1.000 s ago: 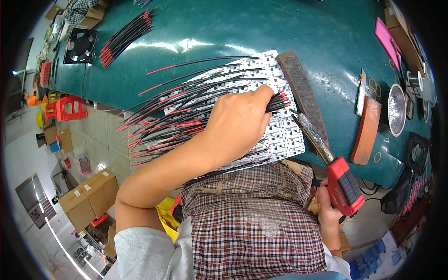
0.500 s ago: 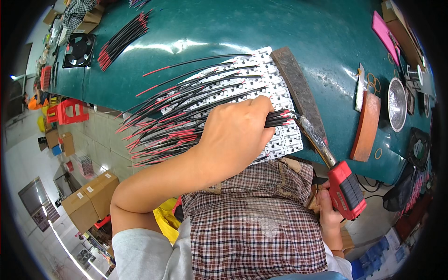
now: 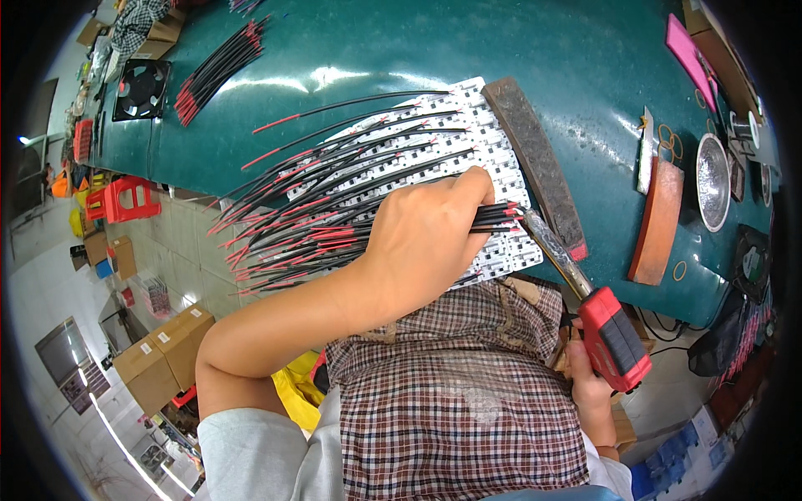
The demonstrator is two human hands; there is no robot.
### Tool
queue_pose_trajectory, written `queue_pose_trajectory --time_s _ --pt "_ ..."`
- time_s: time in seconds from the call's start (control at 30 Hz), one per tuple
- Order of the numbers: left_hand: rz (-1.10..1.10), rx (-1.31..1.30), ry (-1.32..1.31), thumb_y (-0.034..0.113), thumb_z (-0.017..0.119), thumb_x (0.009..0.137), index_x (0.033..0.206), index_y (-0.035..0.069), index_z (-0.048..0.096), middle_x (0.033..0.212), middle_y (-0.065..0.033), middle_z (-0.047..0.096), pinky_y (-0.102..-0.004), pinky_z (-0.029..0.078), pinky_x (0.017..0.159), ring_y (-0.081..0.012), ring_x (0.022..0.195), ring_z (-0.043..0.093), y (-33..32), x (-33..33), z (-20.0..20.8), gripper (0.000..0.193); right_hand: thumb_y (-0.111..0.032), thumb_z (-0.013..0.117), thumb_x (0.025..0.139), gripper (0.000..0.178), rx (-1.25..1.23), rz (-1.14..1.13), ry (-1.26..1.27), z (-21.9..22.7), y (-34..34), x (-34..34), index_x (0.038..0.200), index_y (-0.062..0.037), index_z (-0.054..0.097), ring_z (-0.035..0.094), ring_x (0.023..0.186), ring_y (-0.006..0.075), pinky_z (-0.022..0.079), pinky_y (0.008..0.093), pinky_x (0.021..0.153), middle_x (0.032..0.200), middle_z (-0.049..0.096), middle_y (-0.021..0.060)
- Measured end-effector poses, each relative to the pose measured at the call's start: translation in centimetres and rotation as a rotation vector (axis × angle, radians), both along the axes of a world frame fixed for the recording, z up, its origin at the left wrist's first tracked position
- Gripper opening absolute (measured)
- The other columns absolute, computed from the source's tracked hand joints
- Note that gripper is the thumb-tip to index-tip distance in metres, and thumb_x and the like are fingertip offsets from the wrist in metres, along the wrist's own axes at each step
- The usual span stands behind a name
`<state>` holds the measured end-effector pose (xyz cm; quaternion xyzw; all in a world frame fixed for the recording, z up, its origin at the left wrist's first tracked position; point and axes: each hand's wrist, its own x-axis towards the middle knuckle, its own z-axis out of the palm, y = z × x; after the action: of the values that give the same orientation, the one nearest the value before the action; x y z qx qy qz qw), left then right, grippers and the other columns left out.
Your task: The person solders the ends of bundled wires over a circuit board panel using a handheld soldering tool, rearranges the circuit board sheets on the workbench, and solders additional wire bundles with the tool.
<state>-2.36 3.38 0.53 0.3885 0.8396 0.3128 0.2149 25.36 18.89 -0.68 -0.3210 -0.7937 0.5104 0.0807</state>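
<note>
My left hand (image 3: 418, 242) is closed round a bundle of black wires (image 3: 494, 219) with red and bare ends, held over a white circuit board panel (image 3: 501, 163). More black-and-red wires (image 3: 322, 200) fan out across the panel toward the left; at least some have an end resting on it. In my right hand (image 3: 587, 380) is a red and black soldering iron (image 3: 616, 338), gripped by its handle. Its metal tip reaches up to the bundle's right ends, close to or touching them; which one, I cannot tell. My fingers partly cover the bundle.
Against the panel's right side lies a dark bar (image 3: 535, 159). Farther right are an orange-brown curved block (image 3: 656, 225), a metal bowl (image 3: 712, 184), a blade (image 3: 646, 154) and rubber bands. A wire bundle (image 3: 221, 71) and a black fan (image 3: 140, 89) lie at the back left of the green table (image 3: 376, 50).
The panel and the dark bar have shifted slightly away from me. The soldering iron has moved a little left, its tip still at the wire ends. My left hand keeps its hold.
</note>
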Motion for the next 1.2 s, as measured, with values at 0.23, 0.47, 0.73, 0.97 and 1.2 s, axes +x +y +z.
queue_pose_trajectory --time_s 0.23,0.47,0.73,0.97,1.2 --pt "-0.014 0.015 0.122 0.008 0.079 0.076 0.092 0.005 0.061 0.076 -0.0127 0.067 -0.0408 0.053 0.061 -0.0324 0.069 0.069 0.0 0.0 -1.0 0.025 -0.005 0.076 0.073 0.030 -0.009 0.075 -0.042 -0.1 0.2 -0.4 0.102 0.0013 0.070 0.067 0.075 0.0320 0.053 0.0389 0.069 0.090 0.069 0.0158" --pt "-0.007 0.029 0.145 0.008 0.080 0.073 0.090 0.004 0.061 0.074 -0.0135 0.067 -0.0415 0.054 0.061 -0.0333 0.068 0.068 0.1 0.0 -0.8 0.025 -0.004 0.076 0.073 0.028 -0.101 0.056 -0.051 0.0 0.0 -1.1 0.100 0.0016 0.070 0.067 0.073 0.0302 0.054 0.0376 0.067 0.087 0.068 0.0147" --pt "-0.021 0.016 0.167 0.009 0.080 0.073 0.089 0.004 0.061 0.073 -0.0132 0.066 -0.0420 0.054 0.060 -0.0335 0.067 0.068 0.3 0.0 -1.0 0.025 -0.005 0.077 0.073 0.029 -0.024 0.057 -0.050 -0.3 0.1 -0.6 0.100 0.0012 0.071 0.068 0.074 0.0307 0.054 0.0375 0.068 0.087 0.069 0.0147" --pt "-0.009 0.059 0.157 0.011 0.078 0.077 0.087 0.003 0.066 0.071 -0.0100 0.066 -0.0392 0.053 0.057 -0.0279 0.063 0.067 0.4 -0.5 -1.4 0.017 -0.006 0.078 0.073 0.028 -0.033 0.077 -0.073 -0.6 0.3 0.4 0.099 0.0010 0.071 0.069 0.076 0.0314 0.054 0.0381 0.069 0.089 0.070 0.0154" --pt "-0.019 0.027 0.142 0.014 0.076 0.080 0.082 0.003 0.067 0.069 -0.0093 0.065 -0.0378 0.052 0.056 -0.0262 0.061 0.066 0.5 -0.8 -1.1 0.014 -0.005 0.077 0.074 0.027 -0.077 0.065 -0.052 -0.6 0.2 0.1 0.099 0.0014 0.070 0.068 0.074 0.0317 0.054 0.0381 0.068 0.089 0.069 0.0154"
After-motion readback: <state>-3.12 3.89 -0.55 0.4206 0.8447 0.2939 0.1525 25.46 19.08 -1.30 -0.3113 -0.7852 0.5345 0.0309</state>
